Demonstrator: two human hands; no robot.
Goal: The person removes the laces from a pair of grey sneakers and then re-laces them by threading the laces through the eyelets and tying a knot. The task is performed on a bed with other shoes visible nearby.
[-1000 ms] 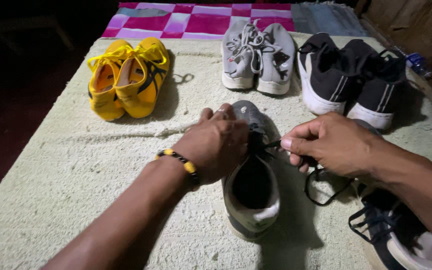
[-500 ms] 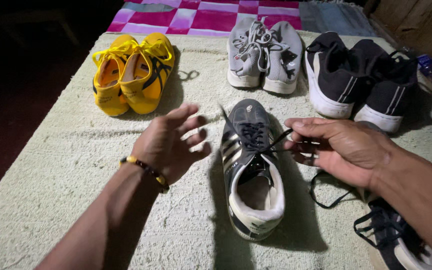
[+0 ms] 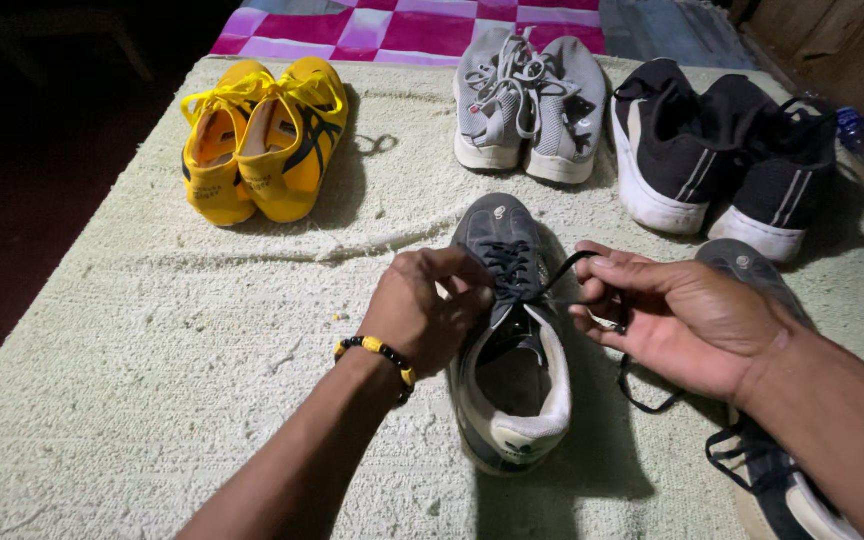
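Lacing stage: you are working the black lace [image 3: 562, 275] of the grey sneaker [image 3: 508, 330], which lies in the middle of the pale rug [image 3: 152, 330], toe pointing away from you. Your left hand [image 3: 424, 308] is curled narrow at the eyelets on the shoe's left side, fingertips pinched, apparently on the lace there. Your right hand [image 3: 674, 318] pinches the lace on the right and draws it taut, the slack trailing beneath. Judged from this, the next move calls for an even pull from both sides. Both forearms converge on the shoe, wrists low.
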